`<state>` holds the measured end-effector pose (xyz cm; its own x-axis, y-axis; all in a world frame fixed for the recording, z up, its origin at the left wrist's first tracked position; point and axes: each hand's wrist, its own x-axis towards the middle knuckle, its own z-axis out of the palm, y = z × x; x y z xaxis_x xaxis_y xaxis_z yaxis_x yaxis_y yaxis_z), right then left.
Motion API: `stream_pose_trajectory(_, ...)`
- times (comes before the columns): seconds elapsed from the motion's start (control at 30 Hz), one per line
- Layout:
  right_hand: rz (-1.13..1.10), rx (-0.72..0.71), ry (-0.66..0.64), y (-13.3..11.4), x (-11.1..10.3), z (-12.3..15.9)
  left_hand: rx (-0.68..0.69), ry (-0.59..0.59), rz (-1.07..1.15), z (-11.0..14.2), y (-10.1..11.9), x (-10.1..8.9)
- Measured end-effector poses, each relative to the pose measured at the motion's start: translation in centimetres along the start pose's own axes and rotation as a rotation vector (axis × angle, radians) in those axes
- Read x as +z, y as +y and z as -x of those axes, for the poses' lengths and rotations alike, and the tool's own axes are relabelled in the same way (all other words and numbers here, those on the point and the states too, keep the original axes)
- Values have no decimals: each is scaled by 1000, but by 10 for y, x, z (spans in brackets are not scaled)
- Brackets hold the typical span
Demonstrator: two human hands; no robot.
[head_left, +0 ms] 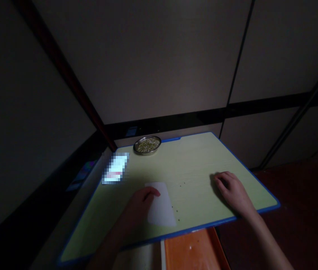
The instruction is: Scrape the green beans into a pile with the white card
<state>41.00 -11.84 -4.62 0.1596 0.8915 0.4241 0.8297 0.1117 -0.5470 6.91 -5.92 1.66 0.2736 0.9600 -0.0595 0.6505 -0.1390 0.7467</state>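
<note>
My left hand [141, 202] is closed at the left edge of a thin, flat white sheet [162, 210], with a finger lying across its upper face. The sheet lies on the pale yellow-green tabletop, near the front edge; whether it is paper or plastic I cannot tell. Just right of it are several small dark specks [177, 211]. On the right side of the table rests my right hand [232, 189], its fingers curled in and the thumb near the index finger. Anything between those fingers is too small or hidden to make out.
A round metal dish [147, 146] of small greenish and whitish bits stands at the back left. A glowing, blurred-out screen [116, 168] lies at the left edge. Below the blue-rimmed table [198, 161] is an orange drawer or tray [194, 249]. Wall panels [161, 67] rise behind.
</note>
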Motion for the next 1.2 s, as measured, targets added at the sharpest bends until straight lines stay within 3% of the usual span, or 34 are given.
stream_pose_trajectory(0.33, -8, -2, 7, -3, -2, 0, -8, 8, -15, 15, 8, -6)
stream_pose_trajectory(0.9, -43, -3, 8, -1, -1, 0, -36, 48, -74, 23, 15, 6)
stream_pose_trajectory(1.03, -45, -4, 16, 2, 1, 0, -13, 71, -73, 20, 20, 11)
stream_pose_trajectory(1.2, -35, 0, 4, 1, 1, 0, 69, 69, -84, -2, 29, 31)
